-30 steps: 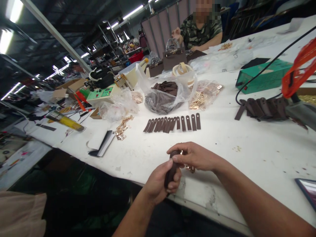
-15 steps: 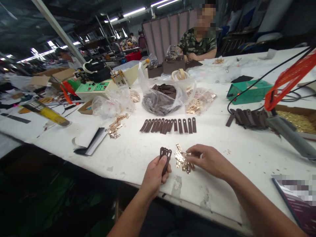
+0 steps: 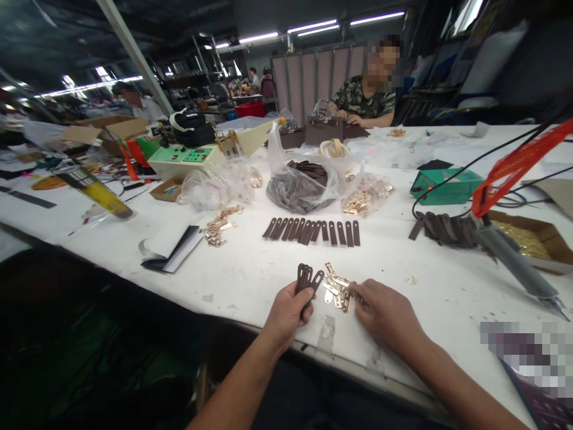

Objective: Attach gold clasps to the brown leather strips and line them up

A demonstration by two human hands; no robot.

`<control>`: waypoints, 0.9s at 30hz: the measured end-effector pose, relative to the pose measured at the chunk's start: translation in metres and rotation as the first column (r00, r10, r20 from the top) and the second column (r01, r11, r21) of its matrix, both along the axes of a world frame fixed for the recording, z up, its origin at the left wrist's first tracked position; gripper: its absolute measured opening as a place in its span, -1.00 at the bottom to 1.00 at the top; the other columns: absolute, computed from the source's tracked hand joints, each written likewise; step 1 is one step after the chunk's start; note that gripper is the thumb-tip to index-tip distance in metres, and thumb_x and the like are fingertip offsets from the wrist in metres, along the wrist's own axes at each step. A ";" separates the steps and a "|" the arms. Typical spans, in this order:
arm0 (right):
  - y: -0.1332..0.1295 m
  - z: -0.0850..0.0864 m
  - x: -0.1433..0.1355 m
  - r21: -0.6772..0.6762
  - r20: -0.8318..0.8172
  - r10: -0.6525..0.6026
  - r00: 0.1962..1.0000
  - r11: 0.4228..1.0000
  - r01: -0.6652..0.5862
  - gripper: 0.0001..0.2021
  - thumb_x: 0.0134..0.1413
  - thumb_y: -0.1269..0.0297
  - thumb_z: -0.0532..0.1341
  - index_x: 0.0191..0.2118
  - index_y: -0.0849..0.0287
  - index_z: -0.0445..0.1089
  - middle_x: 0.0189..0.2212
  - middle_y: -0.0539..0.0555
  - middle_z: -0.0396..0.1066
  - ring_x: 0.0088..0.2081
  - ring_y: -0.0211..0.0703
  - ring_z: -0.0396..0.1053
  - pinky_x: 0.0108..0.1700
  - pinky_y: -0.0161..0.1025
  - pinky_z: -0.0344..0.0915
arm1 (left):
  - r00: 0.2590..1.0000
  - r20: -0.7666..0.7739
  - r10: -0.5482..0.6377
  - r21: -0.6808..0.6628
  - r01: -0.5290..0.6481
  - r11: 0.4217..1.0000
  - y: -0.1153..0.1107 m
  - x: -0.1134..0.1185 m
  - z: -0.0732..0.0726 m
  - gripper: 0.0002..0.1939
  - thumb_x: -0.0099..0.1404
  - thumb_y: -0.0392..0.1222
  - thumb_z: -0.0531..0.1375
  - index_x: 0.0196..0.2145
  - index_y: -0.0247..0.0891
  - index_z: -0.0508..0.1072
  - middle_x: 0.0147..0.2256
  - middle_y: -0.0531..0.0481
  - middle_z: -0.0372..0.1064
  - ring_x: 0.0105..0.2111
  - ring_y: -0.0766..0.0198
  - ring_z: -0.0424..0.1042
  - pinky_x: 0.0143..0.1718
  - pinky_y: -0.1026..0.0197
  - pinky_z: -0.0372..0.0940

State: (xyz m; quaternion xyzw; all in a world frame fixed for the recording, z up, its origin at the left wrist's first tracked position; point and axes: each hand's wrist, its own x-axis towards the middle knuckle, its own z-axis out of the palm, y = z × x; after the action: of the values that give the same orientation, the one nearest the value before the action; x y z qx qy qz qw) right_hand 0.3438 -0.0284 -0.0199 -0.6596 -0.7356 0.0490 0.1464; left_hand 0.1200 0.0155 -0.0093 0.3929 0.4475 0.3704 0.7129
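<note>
My left hand [image 3: 290,310] is closed around several dark brown leather tabs [image 3: 305,276] with slotted, rounded ends. One tab is fanned out to the right of the others. Just right of it, gold metal plates [image 3: 336,288] lie in a loose pile on the white table. My right hand [image 3: 385,307] is at the right edge of this pile, its fingers pinched on a gold metal plate that they partly hide. Beyond both hands, more brown leather tabs [image 3: 313,232] lie side by side in a row.
Behind the row stands a clear plastic bag [image 3: 298,194] of brown tabs. More gold plates [image 3: 219,226] lie left. At right are a green box [image 3: 445,186], a grey-handled tool [image 3: 514,260] and a carton [image 3: 553,251] of small gold parts. A co-worker [image 3: 369,101] sits opposite.
My right hand has moved to the pile's right edge and its fingers have closed. In my left hand one tab now splays out to the right. The camera view has shifted slightly.
</note>
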 end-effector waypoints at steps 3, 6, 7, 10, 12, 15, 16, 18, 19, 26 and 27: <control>-0.002 -0.005 0.000 0.027 0.007 -0.010 1.000 1.000 0.010 -0.75 0.16 0.36 0.15 -0.08 0.03 0.47 -0.29 0.04 0.44 -0.26 -0.07 0.41 -0.25 -0.20 0.19 | 1.000 -0.017 0.021 0.022 -0.020 1.000 -0.001 0.000 -0.003 -0.76 0.23 -0.06 0.25 -0.35 -0.28 0.33 -0.62 0.18 0.15 -0.68 0.47 0.03 -0.68 0.38 -0.21; 0.001 -0.007 0.004 0.010 -0.070 0.011 0.998 1.000 -0.010 -0.78 0.21 0.21 0.17 -0.06 0.02 0.46 -0.27 0.03 0.45 -0.25 -0.08 0.41 -0.22 -0.21 0.22 | 0.998 -0.049 0.037 0.053 -0.035 0.998 -0.001 0.001 -0.005 -0.78 0.25 -0.08 0.24 -0.35 -0.27 0.32 -0.61 0.18 0.14 -0.67 0.48 0.03 -0.67 0.38 -0.17; 0.002 -0.007 0.005 -0.007 -0.102 0.011 0.995 1.000 -0.011 -0.77 0.22 0.19 0.17 -0.05 0.01 0.46 -0.27 0.02 0.45 -0.24 -0.09 0.42 -0.22 -0.22 0.23 | 0.998 -0.058 0.036 0.066 -0.032 0.997 0.000 0.002 -0.005 -0.79 0.25 -0.09 0.24 -0.35 -0.26 0.32 -0.61 0.18 0.14 -0.66 0.48 0.04 -0.66 0.38 -0.15; 0.007 -0.002 0.006 -0.046 -0.133 -0.016 0.991 0.999 0.010 -0.78 0.20 0.25 0.18 -0.07 0.02 0.46 -0.28 0.01 0.47 -0.26 -0.11 0.43 -0.26 -0.25 0.23 | 0.997 -0.079 0.010 0.095 -0.002 0.995 0.003 0.006 -0.006 -0.80 0.27 -0.09 0.24 -0.35 -0.25 0.32 -0.64 0.19 0.13 -0.66 0.47 0.03 -0.64 0.39 -0.12; 0.009 0.000 0.005 -0.040 -0.064 -0.029 0.998 0.999 0.027 -0.81 0.17 0.31 0.17 -0.14 0.03 0.49 -0.34 0.01 0.46 -0.31 -0.09 0.43 -0.30 -0.23 0.21 | 0.997 -0.080 -0.016 0.096 0.024 0.995 0.006 0.011 -0.007 -0.79 0.27 -0.09 0.24 -0.35 -0.25 0.32 -0.66 0.20 0.12 -0.66 0.47 0.01 -0.64 0.39 -0.11; 0.012 0.001 0.008 0.021 -0.014 -0.023 1.000 0.999 0.024 -0.81 0.17 0.36 0.14 -0.20 0.07 0.50 -0.37 0.05 0.46 -0.32 -0.05 0.42 -0.30 -0.19 0.21 | 0.997 -0.066 -0.026 0.093 0.032 0.995 0.010 0.015 -0.008 -0.79 0.26 -0.09 0.24 -0.36 -0.25 0.32 -0.66 0.21 0.11 -0.67 0.47 -0.01 -0.64 0.38 -0.12; 0.012 0.000 0.009 0.054 -0.070 -0.021 0.997 0.998 0.025 -0.79 0.20 0.36 0.12 -0.16 0.08 0.50 -0.34 0.06 0.46 -0.30 -0.05 0.43 -0.28 -0.19 0.23 | 0.998 -0.061 -0.020 0.092 0.026 0.995 0.010 0.016 -0.008 -0.79 0.26 -0.08 0.24 -0.36 -0.25 0.32 -0.66 0.21 0.11 -0.67 0.47 -0.01 -0.64 0.38 -0.12; 0.014 0.000 0.010 0.121 -0.268 0.005 0.963 0.992 0.028 -0.76 0.26 0.33 0.10 -0.07 0.11 0.47 -0.25 0.09 0.46 -0.24 -0.08 0.43 -0.21 -0.19 0.28 | 0.999 -0.047 -0.010 0.087 0.014 0.996 0.011 0.016 -0.009 -0.79 0.27 -0.08 0.24 -0.35 -0.26 0.32 -0.66 0.20 0.12 -0.67 0.47 0.00 -0.65 0.38 -0.13; 0.016 0.002 0.009 0.149 -0.378 0.029 0.925 0.988 0.030 -0.76 0.29 0.31 0.09 -0.04 0.11 0.45 -0.21 0.11 0.45 -0.20 -0.09 0.43 -0.17 -0.19 0.30 | 0.999 -0.040 -0.006 0.082 0.009 0.997 0.011 0.016 -0.009 -0.79 0.27 -0.08 0.24 -0.35 -0.26 0.32 -0.65 0.20 0.12 -0.67 0.47 0.00 -0.65 0.38 -0.14; 0.055 0.029 -0.017 0.031 -0.782 0.122 0.611 0.987 -0.158 -0.81 0.25 0.20 0.16 -0.20 0.07 0.52 -0.18 0.07 0.46 -0.14 -0.10 0.43 -0.07 -0.17 0.34 | 0.996 -0.048 0.073 0.080 -0.069 0.994 0.016 0.013 -0.004 -0.81 0.25 -0.13 0.25 -0.34 -0.28 0.35 -0.66 0.22 0.07 -0.67 0.46 -0.04 -0.66 0.35 -0.19; 0.062 0.031 -0.019 -0.003 -0.800 0.112 0.590 0.982 -0.190 -0.82 0.22 0.19 0.19 -0.22 0.08 0.53 -0.22 0.06 0.48 -0.18 -0.11 0.44 -0.10 -0.18 0.35 | 0.994 -0.061 0.094 0.094 -0.088 0.992 0.017 0.012 -0.004 -0.81 0.24 -0.13 0.26 -0.34 -0.28 0.36 -0.65 0.22 0.06 -0.67 0.46 -0.04 -0.66 0.34 -0.19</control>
State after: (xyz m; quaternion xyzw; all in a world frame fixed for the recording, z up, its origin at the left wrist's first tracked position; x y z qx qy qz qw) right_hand 0.3247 0.0335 0.0111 -0.5097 -0.6435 0.3818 0.4246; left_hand 0.1318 0.0327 -0.0131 0.4160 0.4705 0.4096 0.6617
